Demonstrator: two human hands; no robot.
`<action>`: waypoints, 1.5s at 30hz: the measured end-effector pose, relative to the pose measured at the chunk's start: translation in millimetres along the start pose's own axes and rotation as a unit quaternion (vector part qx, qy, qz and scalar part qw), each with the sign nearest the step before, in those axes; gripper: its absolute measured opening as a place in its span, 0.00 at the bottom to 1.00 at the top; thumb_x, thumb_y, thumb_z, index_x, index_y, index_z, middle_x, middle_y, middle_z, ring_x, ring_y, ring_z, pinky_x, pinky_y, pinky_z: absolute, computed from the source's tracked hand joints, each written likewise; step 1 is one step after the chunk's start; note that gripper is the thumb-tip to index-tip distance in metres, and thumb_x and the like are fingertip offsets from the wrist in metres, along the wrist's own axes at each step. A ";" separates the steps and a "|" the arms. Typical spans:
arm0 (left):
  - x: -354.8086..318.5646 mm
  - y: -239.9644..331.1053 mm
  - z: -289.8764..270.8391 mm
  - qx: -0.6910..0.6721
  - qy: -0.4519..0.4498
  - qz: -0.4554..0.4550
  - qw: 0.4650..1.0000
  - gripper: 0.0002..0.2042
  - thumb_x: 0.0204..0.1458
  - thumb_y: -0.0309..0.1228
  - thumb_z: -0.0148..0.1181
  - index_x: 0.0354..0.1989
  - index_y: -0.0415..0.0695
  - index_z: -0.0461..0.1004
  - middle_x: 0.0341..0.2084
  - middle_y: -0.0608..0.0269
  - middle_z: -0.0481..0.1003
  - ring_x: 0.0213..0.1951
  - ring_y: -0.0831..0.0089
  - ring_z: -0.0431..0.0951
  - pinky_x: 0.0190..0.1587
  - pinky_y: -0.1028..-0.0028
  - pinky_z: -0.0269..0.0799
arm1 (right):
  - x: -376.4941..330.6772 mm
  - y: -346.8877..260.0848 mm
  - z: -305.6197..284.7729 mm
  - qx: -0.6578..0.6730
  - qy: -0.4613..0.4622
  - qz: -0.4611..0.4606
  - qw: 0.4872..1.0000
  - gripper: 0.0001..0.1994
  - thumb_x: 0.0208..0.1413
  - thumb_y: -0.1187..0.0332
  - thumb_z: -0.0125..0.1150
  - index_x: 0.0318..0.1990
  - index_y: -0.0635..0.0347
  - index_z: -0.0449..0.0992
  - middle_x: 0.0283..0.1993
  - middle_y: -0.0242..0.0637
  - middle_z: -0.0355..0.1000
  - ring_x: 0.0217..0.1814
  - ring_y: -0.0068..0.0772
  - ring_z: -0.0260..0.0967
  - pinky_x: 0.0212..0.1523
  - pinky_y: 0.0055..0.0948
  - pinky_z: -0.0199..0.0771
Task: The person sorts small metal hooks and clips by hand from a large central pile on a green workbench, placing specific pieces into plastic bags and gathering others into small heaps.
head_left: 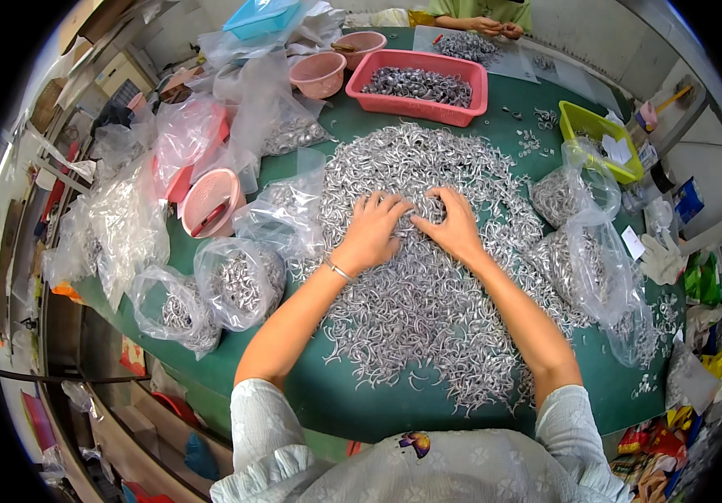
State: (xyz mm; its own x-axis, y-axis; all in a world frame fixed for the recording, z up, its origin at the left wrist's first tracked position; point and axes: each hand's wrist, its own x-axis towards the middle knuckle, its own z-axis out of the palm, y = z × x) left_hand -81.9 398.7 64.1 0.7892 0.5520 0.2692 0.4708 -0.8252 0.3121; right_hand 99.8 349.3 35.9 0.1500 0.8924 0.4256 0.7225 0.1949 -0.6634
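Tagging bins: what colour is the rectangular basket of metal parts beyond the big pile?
Pink basket, seen in the head view.

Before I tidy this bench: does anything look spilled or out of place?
Mostly orderly. Both hands, left and right, rest on the big hook pile. Only a few loose hooks lie scattered on the green table between the pink basket and yellow tray.

Silver metal hooks [428,277], green table [352,402], pink basket [415,107], yellow-green tray [600,138], turquoise lid [260,18]
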 end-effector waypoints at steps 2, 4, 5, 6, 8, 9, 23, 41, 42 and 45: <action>-7.7 3.2 -1.9 -0.007 -0.002 0.011 1.000 0.33 0.34 0.24 0.62 0.55 0.48 0.60 0.51 0.57 0.63 0.55 0.56 0.60 0.57 0.60 0.52 | -8.1 -4.7 -4.2 -0.003 -0.011 -0.011 1.000 0.24 0.36 0.59 0.68 0.42 0.55 0.69 0.43 0.38 0.69 0.49 0.42 0.62 0.50 0.37 0.59; -9.4 5.0 -4.9 -0.025 0.007 -0.002 1.000 0.34 0.34 0.24 0.62 0.56 0.48 0.59 0.51 0.57 0.63 0.55 0.57 0.60 0.57 0.60 0.52 | -10.2 -8.2 -11.7 -0.008 -0.045 -0.020 0.999 0.24 0.36 0.59 0.68 0.43 0.55 0.69 0.44 0.37 0.69 0.49 0.42 0.62 0.51 0.37 0.58; -8.6 8.4 -5.7 -0.040 0.016 -0.019 0.999 0.34 0.34 0.25 0.62 0.56 0.48 0.59 0.51 0.57 0.63 0.55 0.57 0.60 0.56 0.60 0.52 | -8.2 -6.2 -13.1 0.004 -0.050 -0.042 0.998 0.26 0.36 0.58 0.69 0.45 0.54 0.69 0.45 0.37 0.69 0.49 0.41 0.62 0.51 0.37 0.58; -7.5 11.0 -5.7 -0.056 0.025 -0.036 0.997 0.34 0.34 0.26 0.62 0.56 0.48 0.59 0.51 0.58 0.63 0.55 0.57 0.60 0.56 0.60 0.52 | -5.8 -5.5 -12.9 -0.001 -0.059 -0.045 0.997 0.27 0.36 0.58 0.69 0.46 0.54 0.69 0.46 0.37 0.69 0.49 0.42 0.62 0.52 0.37 0.58; -2.4 7.1 2.1 -0.020 0.028 -0.022 0.999 0.35 0.34 0.27 0.62 0.56 0.48 0.58 0.51 0.58 0.63 0.54 0.57 0.61 0.55 0.61 0.52 | -2.8 -5.8 -13.5 -0.012 -0.079 -0.050 0.996 0.28 0.35 0.58 0.69 0.48 0.53 0.69 0.46 0.37 0.68 0.50 0.42 0.62 0.52 0.37 0.58; -1.4 8.1 2.9 -0.023 0.015 -0.031 0.999 0.35 0.34 0.26 0.62 0.57 0.48 0.58 0.51 0.58 0.63 0.54 0.57 0.61 0.55 0.61 0.53 | -8.2 -6.7 -11.4 -0.021 -0.060 -0.057 0.996 0.30 0.34 0.59 0.70 0.49 0.53 0.69 0.46 0.37 0.68 0.49 0.42 0.62 0.53 0.37 0.58; -61.0 48.8 -9.2 -0.150 0.011 0.012 0.988 0.24 0.39 0.20 0.54 0.50 0.46 0.64 0.50 0.55 0.63 0.50 0.56 0.62 0.51 0.63 0.58 | -61.7 -44.2 -46.6 0.074 -0.047 -0.121 0.989 0.20 0.38 0.71 0.67 0.43 0.59 0.71 0.45 0.40 0.66 0.49 0.42 0.63 0.50 0.35 0.64; -49.7 70.9 3.2 -0.165 0.045 -0.002 0.985 0.29 0.34 0.29 0.68 0.48 0.43 0.63 0.44 0.55 0.66 0.49 0.57 0.64 0.52 0.64 0.58 | -73.4 -39.3 -56.4 -0.039 -0.184 -0.033 0.982 0.28 0.37 0.56 0.67 0.46 0.59 0.67 0.46 0.43 0.66 0.53 0.45 0.58 0.56 0.37 0.54; -53.0 77.1 2.2 -0.168 0.048 0.021 0.984 0.28 0.34 0.28 0.68 0.48 0.43 0.63 0.44 0.56 0.66 0.49 0.58 0.64 0.51 0.64 0.58 | -79.3 -40.3 -58.9 -0.028 -0.181 -0.038 0.982 0.28 0.36 0.57 0.67 0.46 0.59 0.67 0.46 0.43 0.66 0.53 0.45 0.58 0.56 0.37 0.55; -64.6 94.5 6.5 -0.183 0.060 0.064 0.979 0.25 0.34 0.23 0.65 0.45 0.44 0.64 0.43 0.56 0.65 0.46 0.57 0.64 0.49 0.63 0.58 | -95.8 -47.9 -68.8 0.002 -0.157 -0.059 0.986 0.27 0.34 0.64 0.67 0.45 0.59 0.66 0.45 0.41 0.65 0.52 0.44 0.58 0.54 0.37 0.56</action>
State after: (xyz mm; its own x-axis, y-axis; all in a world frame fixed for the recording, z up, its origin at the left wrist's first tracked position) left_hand -85.9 284.3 70.2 0.7698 0.4750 0.4264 0.1806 -0.8028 0.5682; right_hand 97.2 226.4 69.2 -0.1507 0.9454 0.2890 0.7192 0.3054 -0.6241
